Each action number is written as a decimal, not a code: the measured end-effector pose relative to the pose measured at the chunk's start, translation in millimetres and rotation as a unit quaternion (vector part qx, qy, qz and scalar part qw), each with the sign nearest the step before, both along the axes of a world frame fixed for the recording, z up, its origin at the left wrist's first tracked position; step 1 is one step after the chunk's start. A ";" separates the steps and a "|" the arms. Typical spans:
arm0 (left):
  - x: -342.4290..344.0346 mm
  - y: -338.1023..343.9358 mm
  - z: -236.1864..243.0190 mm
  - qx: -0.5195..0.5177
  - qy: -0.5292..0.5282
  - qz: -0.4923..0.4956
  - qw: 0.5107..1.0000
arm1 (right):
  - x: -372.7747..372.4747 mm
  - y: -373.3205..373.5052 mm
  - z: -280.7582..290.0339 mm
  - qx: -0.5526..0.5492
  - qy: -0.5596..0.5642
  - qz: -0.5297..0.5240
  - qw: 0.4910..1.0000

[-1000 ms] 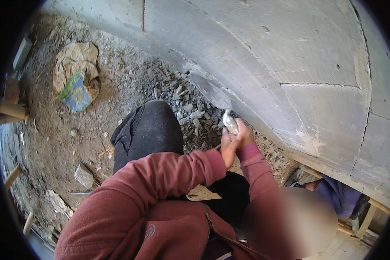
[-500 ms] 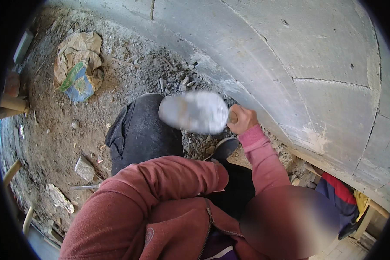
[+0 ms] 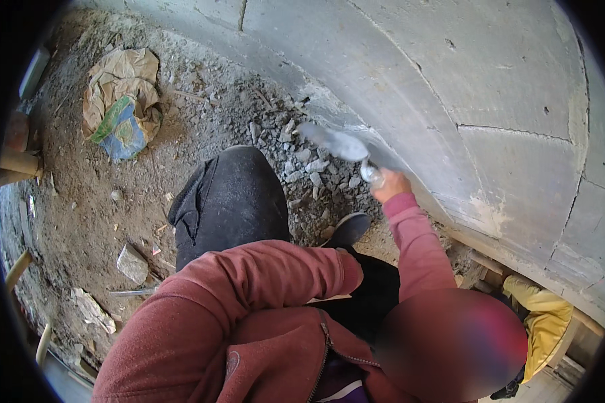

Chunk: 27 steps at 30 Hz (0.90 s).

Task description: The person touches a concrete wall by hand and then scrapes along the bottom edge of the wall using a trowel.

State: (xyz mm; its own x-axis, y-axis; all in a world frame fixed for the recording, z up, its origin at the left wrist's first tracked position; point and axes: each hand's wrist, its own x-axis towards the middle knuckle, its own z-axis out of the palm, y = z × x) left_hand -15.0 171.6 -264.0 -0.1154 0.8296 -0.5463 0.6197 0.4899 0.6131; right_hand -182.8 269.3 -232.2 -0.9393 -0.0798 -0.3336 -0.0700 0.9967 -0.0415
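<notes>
My right hand point(image 3: 391, 186) is closed round the handle of a trowel point(image 3: 343, 144). The trowel's pale metal blade is smeared by motion and seen nearly edge-on. It hangs over the grey rubble point(image 3: 309, 161) at the foot of the block wall point(image 3: 410, 101), close to the wall face. My left forearm, in a red sleeve point(image 3: 296, 265), lies across my lap, and the hand past its cuff is hidden. My bent knee point(image 3: 238, 188) in dark trousers is left of the rubble.
A crumpled paper sack point(image 3: 122, 101) lies on the dirt at far left. Nearer are a loose stone point(image 3: 132, 263), a torn scrap point(image 3: 93, 309) and a metal rod point(image 3: 131, 292). Yellow clothing point(image 3: 543, 319) shows at lower right, beside a blurred round patch.
The trowel has swung away from over my knee toward the wall, and its blade has turned from broadside to edge-on. At lower right, more yellow clothing shows where red and blue cloth was.
</notes>
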 end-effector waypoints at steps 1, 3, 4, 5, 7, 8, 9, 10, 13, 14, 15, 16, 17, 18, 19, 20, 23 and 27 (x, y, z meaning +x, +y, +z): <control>-2.3 -1.7 3.3 0.002 -0.020 -0.020 1.000 | 1.2 -0.8 1.5 0.015 -0.043 -0.015 0.999; -10.2 -3.6 8.5 0.003 -0.031 -0.026 0.999 | 1.0 -3.4 2.3 -0.094 -0.034 0.151 0.983; -13.6 -4.8 9.7 0.004 -0.041 -0.034 0.999 | -0.6 -3.9 1.7 -0.118 -0.016 0.144 0.982; -15.9 -5.3 10.5 0.005 -0.045 -0.037 0.998 | -0.1 -4.7 0.3 -0.122 0.024 0.138 0.983; -18.0 -6.2 8.0 0.006 -0.072 -0.045 0.996 | -2.9 -3.1 -4.6 -0.017 0.049 -0.062 0.997; -15.7 -6.3 5.7 0.004 -0.067 -0.042 0.997 | -1.9 -0.4 -6.7 0.037 -0.003 -0.051 0.998; -14.1 -5.4 2.5 0.008 -0.027 -0.008 1.000 | -3.7 1.5 -10.6 0.036 -0.045 -0.051 0.997; -9.3 -4.4 -0.2 0.013 0.005 0.023 1.000 | -0.3 4.4 -12.9 0.014 -0.036 -0.020 0.999; -1.8 1.8 -6.7 0.058 0.014 0.041 0.997 | -0.2 8.2 -18.5 -0.110 0.006 0.049 0.993; -1.2 3.4 -7.6 0.073 0.019 0.045 0.996 | -0.4 7.4 -18.5 -0.119 0.021 -0.002 0.993; -2.2 5.8 -7.6 0.022 0.001 0.023 0.999 | 2.6 4.9 -18.1 -0.109 0.030 -0.069 0.991; -4.8 6.8 -7.2 -0.029 -0.012 0.004 1.000 | 1.6 1.5 -16.9 -0.031 -0.017 -0.103 0.994; -7.8 7.5 -6.0 -0.028 -0.006 0.003 1.000 | 4.5 -2.9 -14.9 -0.053 -0.046 -0.090 0.993; -11.5 6.8 -4.1 -0.014 -0.012 0.001 1.000 | 6.0 -9.1 -13.6 -0.043 -0.052 -0.059 0.996; -15.1 5.5 -2.0 -0.005 -0.021 -0.008 1.000 | 10.6 -14.8 -11.4 -0.024 -0.067 -0.037 0.997; -18.4 3.6 0.7 0.001 -0.026 -0.013 1.000 | 11.2 -19.8 -10.0 -0.106 -0.074 -0.007 0.992; -24.6 -3.4 7.2 0.009 -0.039 -0.026 0.999 | 3.5 -26.7 -11.7 -0.152 -0.064 0.110 0.980; -26.9 -7.4 10.2 0.006 -0.025 -0.018 1.000 | -13.7 -13.6 -30.3 0.023 -0.049 -0.057 0.997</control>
